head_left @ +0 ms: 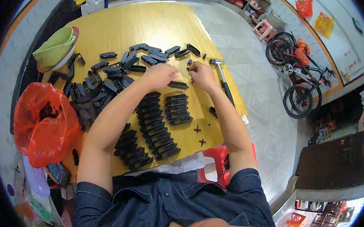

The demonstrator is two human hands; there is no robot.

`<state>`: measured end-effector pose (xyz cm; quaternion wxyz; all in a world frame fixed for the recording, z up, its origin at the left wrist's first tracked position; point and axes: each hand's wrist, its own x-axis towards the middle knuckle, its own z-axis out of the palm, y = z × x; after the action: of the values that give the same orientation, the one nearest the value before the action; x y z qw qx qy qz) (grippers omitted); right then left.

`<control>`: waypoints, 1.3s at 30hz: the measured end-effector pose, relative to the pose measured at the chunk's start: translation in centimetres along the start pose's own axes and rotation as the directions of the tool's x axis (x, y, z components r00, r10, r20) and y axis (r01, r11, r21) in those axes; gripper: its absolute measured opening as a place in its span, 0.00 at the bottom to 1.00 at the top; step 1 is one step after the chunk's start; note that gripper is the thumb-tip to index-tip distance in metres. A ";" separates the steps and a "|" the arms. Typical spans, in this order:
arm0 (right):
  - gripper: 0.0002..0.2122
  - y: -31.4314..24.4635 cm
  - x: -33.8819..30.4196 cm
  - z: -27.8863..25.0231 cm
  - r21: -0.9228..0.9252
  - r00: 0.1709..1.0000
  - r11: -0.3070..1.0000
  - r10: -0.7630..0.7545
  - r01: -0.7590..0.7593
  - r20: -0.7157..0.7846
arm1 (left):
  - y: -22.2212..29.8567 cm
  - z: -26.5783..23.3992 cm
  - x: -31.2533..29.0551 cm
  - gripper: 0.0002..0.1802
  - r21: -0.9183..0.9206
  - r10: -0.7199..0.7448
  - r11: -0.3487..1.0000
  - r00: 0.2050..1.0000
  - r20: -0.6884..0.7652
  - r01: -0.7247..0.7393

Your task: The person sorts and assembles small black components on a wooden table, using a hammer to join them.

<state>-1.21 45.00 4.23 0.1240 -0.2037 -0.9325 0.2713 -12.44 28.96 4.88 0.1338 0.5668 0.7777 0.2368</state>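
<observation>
Head cam, looking down at my table (142, 23). The thing I'm working on is a small black plastic part (190, 65), sitting right between my two hands near the far middle of the tabletop. It's tiny from here, so I can't make out its shape.

My left hand (161, 75) has the fingers curled in, tips pointing at the part; can't tell if it's actually pinching anything. My right hand (201, 76) is closed around the part's near side.

One long black piece (178, 85) lies just under my hands, and neat stacks (159, 123) of them run back toward me. A loose pile (100, 85) sits to the left. A hammer (223, 79) lies just right of my right hand.

Containers: a red bag (43, 123) at the left edge with dark bits inside, and stacked green bowls (55, 48) behind it.
</observation>
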 end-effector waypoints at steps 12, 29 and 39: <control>0.04 -4.3 -3.7 0.0 0.257 0.945 0.913 -0.277 0.316 -0.175 | 1.6 -0.9 -1.0 0.07 -0.820 -0.346 0.543 0.938 -0.022 0.181; 0.06 -1.3 -4.1 1.4 -0.141 0.956 0.946 -0.290 0.292 0.036 | -0.6 2.0 -1.8 0.11 0.135 -0.097 0.985 0.990 -0.102 0.110; 0.12 0.2 -0.5 -0.6 0.299 0.991 0.948 0.124 -0.106 -0.043 | -0.8 0.0 -2.4 0.11 -0.048 -0.084 0.995 0.990 0.110 0.090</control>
<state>-0.51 45.16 4.55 0.1654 -0.2449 -0.8636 0.4084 -12.31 26.50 4.32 0.2008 0.5406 0.7868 0.2202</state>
